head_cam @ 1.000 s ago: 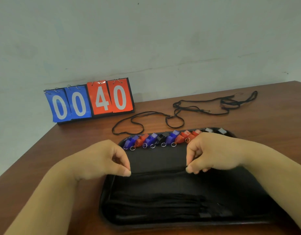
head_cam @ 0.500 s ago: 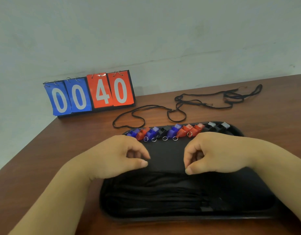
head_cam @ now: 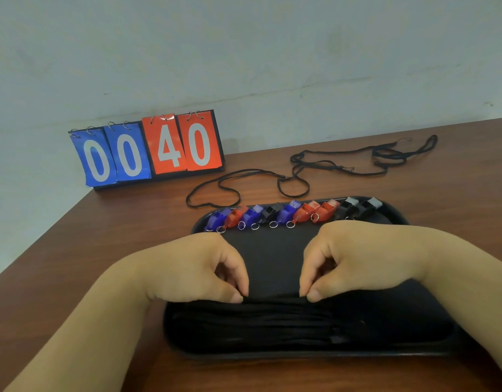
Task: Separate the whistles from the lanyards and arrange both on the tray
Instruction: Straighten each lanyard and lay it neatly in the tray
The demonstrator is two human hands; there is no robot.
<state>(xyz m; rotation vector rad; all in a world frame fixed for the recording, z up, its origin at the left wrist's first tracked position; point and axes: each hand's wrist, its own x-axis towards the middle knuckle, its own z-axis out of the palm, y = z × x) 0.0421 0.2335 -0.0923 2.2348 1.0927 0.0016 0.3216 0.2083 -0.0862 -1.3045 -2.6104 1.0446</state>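
From the head view, a row of blue, red and black plastic whistles (head_cam: 289, 215) lay along the far edge of the black rounded plastic tray (head_cam: 399, 219), and a bundle of thin black cord lanyards (head_cam: 272, 323) stretched across its near half. Over the tray's middle, the left hand (head_cam: 193, 267) and right hand (head_cam: 357, 258) sat slightly apart, each pinching the bundle's far edge between thumb and forefinger. Beyond the tray, loose black cords (head_cam: 337, 165) trailed on the brown wooden tabletop (head_cam: 74, 250) near a blue-and-red flip scoreboard (head_cam: 147, 151).

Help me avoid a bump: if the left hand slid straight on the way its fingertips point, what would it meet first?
Probably the right hand: the left hand, pinching the lanyards on the tray, points at it across a gap.
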